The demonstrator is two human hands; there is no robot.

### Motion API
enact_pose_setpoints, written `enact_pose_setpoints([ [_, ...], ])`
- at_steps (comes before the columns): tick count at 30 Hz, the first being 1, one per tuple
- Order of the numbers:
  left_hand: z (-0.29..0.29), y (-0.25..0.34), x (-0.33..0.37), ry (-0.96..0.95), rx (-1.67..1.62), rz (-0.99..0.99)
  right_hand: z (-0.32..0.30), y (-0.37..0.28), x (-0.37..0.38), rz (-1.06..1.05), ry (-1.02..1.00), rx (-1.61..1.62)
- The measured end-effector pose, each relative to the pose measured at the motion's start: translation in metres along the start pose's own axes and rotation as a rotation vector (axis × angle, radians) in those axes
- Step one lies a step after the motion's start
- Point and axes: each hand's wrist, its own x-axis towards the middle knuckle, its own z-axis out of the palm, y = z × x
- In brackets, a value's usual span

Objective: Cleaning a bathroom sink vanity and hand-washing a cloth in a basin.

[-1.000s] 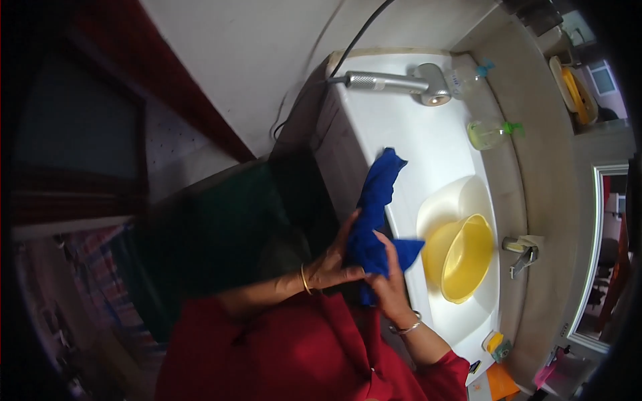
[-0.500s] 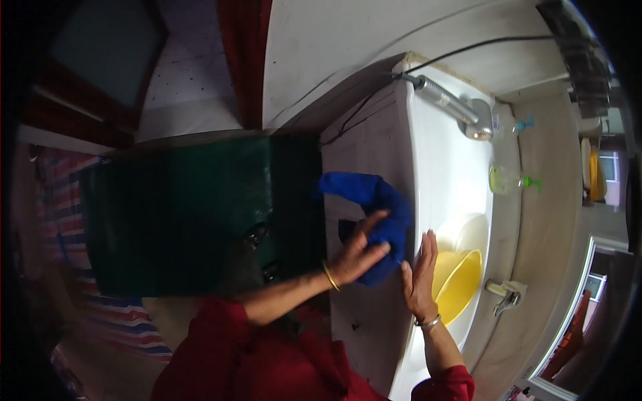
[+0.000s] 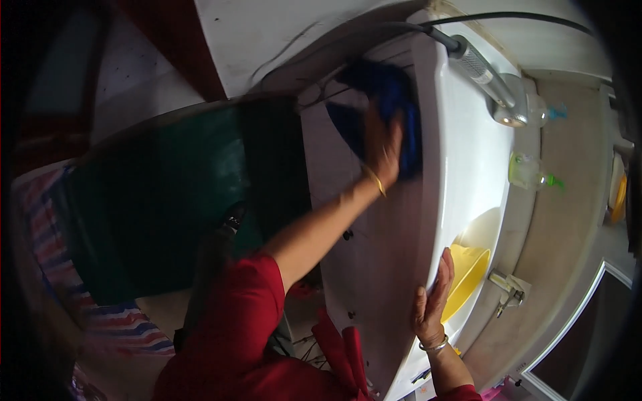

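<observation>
My left hand (image 3: pixel 384 144), somewhat blurred, presses a dark blue cloth (image 3: pixel 409 127) against the pale cabinet front (image 3: pixel 374 267) below the counter. Its fingers are stretched out over the cloth rather than wrapped round it. Loose folds of the cloth spread beyond the fingers and to their left. Farther right, my right hand (image 3: pixel 436 297) lies with straight fingers and the thumb apart on the rim of the white washbasin counter (image 3: pixel 461 154). A yellow basin (image 3: pixel 467 277) sits just beyond these fingers.
A silver handheld shower head (image 3: pixel 488 77) with a black hose rests at the far end of the counter. Two pump bottles, one with a green pump (image 3: pixel 531 172), stand along the wall near a tap (image 3: pixel 509 291). A dark green surface (image 3: pixel 180 194) spreads to the left.
My left hand has slid the blue cloth farther away along the cabinet front, and the left arm is more stretched. My right hand stays at the counter rim. The view has shifted.
</observation>
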Motion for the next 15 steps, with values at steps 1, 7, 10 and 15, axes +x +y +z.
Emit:
enact_pose_setpoints([
  [1,-0.003,-0.006,-0.039,-0.115,0.079,-0.056,0.002,0.000,0.001,0.018,0.007,0.006],
  [7,-0.040,-0.009,-0.215,-0.431,0.033,-0.110,0.004,-0.001,-0.002,0.019,-0.003,-0.038],
  [10,-0.033,-0.047,-0.197,-0.413,0.413,0.015,0.005,-0.005,-0.006,0.052,0.017,-0.034],
  [15,-0.066,-0.217,-0.083,0.030,-0.111,-0.316,0.007,0.006,-0.015,0.090,0.057,-0.092],
])
